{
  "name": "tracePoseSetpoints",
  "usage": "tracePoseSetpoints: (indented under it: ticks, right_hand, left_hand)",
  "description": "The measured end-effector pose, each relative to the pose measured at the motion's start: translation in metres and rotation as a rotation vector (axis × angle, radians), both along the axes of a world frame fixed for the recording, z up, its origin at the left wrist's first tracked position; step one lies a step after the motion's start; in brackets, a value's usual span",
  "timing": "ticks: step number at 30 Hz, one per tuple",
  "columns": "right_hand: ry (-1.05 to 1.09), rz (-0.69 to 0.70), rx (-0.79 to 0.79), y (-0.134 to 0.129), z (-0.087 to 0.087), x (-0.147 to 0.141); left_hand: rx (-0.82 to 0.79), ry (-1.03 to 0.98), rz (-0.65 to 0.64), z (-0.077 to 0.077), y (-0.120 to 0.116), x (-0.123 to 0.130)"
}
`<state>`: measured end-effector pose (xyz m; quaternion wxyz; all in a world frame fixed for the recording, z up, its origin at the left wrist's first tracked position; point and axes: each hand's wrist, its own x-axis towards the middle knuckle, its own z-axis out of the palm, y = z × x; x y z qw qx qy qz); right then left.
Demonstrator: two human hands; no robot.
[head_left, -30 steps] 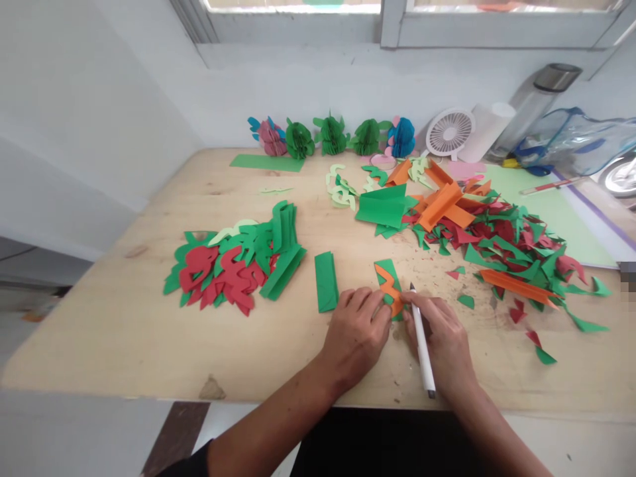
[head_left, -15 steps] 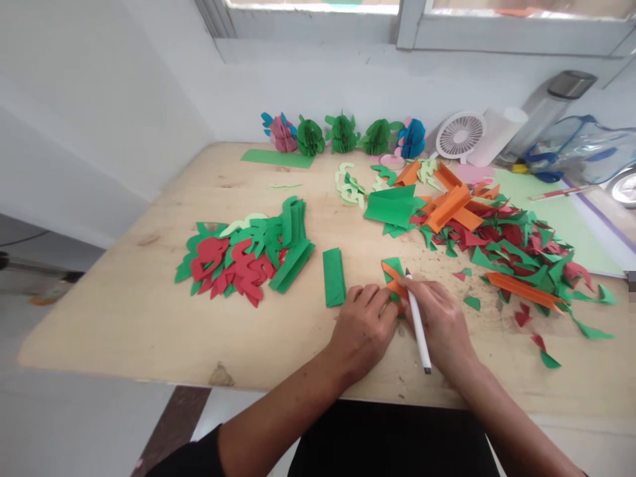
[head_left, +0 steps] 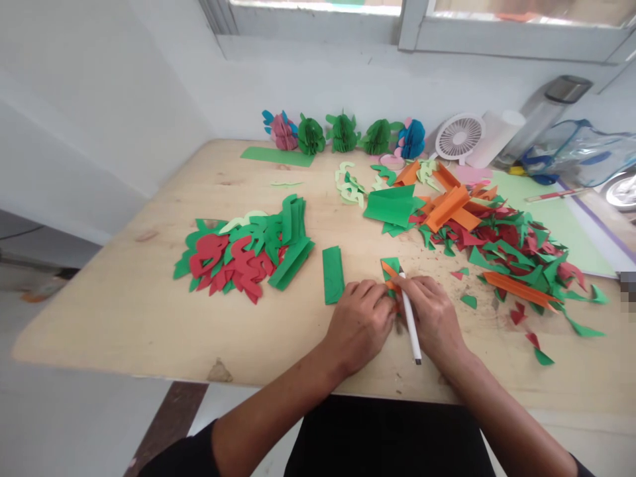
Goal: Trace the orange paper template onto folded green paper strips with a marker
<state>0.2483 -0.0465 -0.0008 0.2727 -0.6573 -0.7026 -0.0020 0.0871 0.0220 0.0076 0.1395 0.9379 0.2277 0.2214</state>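
Note:
My right hand (head_left: 431,317) is closed around a white pen (head_left: 411,324), its dark tip pointing up and away from me. Under the fingertips of both hands lies an orange paper piece (head_left: 390,269) on top of a green paper piece (head_left: 390,262); the hands cover much of both. My left hand (head_left: 361,322) has its fingers bent and pressed together on these papers, holding them against the table. Just beyond the left knuckles, a folded green paper (head_left: 332,275) lies flat on the wooden table (head_left: 199,338).
Red cutouts (head_left: 243,265) and green cutouts (head_left: 265,232) are piled at the left. Scraps (head_left: 527,252) and folded orange papers (head_left: 450,205) spread at the right. Behind stand green paper figures (head_left: 342,134), a small fan (head_left: 460,137) and a bottle (head_left: 544,119).
The pen and my right hand have shifted slightly left, and the pen stands a little more upright in view. My left hand stays on the papers.

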Motion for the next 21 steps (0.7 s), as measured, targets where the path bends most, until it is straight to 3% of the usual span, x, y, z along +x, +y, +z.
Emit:
tracePoseSetpoints:
  ticks: [6,10,21]
  right_hand:
    - [-0.006,0.006,0.032,0.001,-0.003,0.001]
    - [-0.006,0.006,0.027,0.001,-0.003,0.001]
    - [0.011,-0.01,0.015,0.001,-0.003,0.0]
  left_hand:
    - [0.128,0.175,0.012,0.011,0.019,0.002]
    - [0.162,0.291,-0.019,0.01,0.025,0.006]
    - [0.083,0.166,-0.007,0.001,0.025,0.007]
